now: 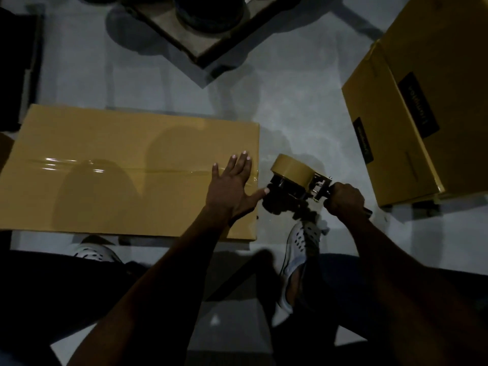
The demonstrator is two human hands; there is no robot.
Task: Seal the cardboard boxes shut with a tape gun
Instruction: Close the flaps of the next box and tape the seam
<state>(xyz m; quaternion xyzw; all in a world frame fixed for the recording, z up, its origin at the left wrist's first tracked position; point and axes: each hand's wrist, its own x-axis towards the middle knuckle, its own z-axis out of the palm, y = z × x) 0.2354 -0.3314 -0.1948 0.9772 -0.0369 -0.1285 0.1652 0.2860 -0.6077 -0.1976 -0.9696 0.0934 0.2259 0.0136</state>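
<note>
Cardboard box (111, 178), flat-topped and smooth tan, is lying left of centre in the frame with a glossy strip of tape (105, 167) running along its middle seam. The left hand (232, 184) is pressing flat on the box's right end, fingers straight and spread, thumb reaching toward the box edge. Just right of it, off the box, the right hand (343, 198) is curling tightly round the handle of the tape gun (295, 184), whose dark metal frame is carrying a round tan roll of tape. Below the hands, two pale perforated shoes (298, 257) are standing on the grey, faintly shiny floor (277, 107). A second, taller cardboard box (412, 120) with dark printed labels is sitting at the upper right. At top centre, an angular tray-like frame (200, 48) is holding dark round shapes, too dim to tell apart.
</note>
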